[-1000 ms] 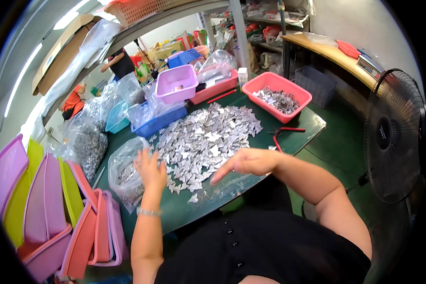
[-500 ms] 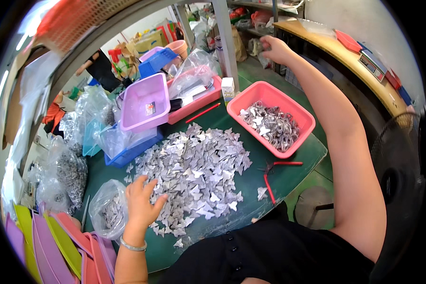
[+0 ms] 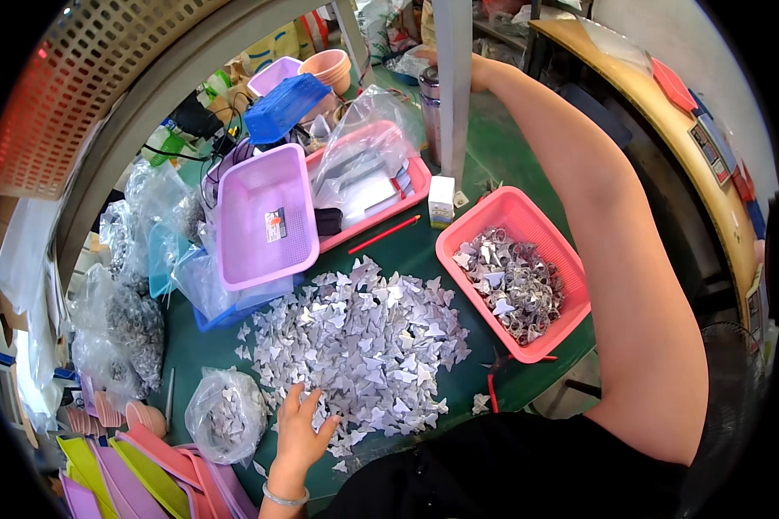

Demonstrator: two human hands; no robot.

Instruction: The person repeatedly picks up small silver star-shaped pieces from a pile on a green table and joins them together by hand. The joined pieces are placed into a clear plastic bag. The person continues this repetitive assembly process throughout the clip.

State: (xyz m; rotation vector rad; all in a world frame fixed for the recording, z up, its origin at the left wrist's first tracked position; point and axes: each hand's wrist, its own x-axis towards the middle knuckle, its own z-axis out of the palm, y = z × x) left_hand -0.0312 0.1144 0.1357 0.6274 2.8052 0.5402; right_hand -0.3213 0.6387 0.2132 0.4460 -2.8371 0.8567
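Grey, butterfly-like flat pieces (image 3: 363,346) lie in a wide heap on the green table. At the heap's near left edge rests my left hand (image 3: 301,437), fingers spread, holding nothing that shows. A clear plastic bag (image 3: 227,415) with similar pieces stands to its left. My right arm stretches far over the table, and my right hand (image 3: 485,74) is partly behind a grey metal post (image 3: 453,95), close to a steel flask (image 3: 430,112); its fingers are mostly hidden. Beneath that arm, a pink basket (image 3: 571,259) holds shiny metal rings and some grey pieces.
A purple basket (image 3: 264,186), a blue basket (image 3: 286,108) and a pink tray (image 3: 420,177) crowd the back. Near them are a red pencil-like stick (image 3: 384,234) and a small white box (image 3: 441,201). Red-handled pliers (image 3: 493,391) lie partly under the pink basket; stacked colourful baskets (image 3: 138,476) stand front left.
My right hand has moved left, from the open side of the post to behind it. The view has shifted; my left hand stays spread by the heap.
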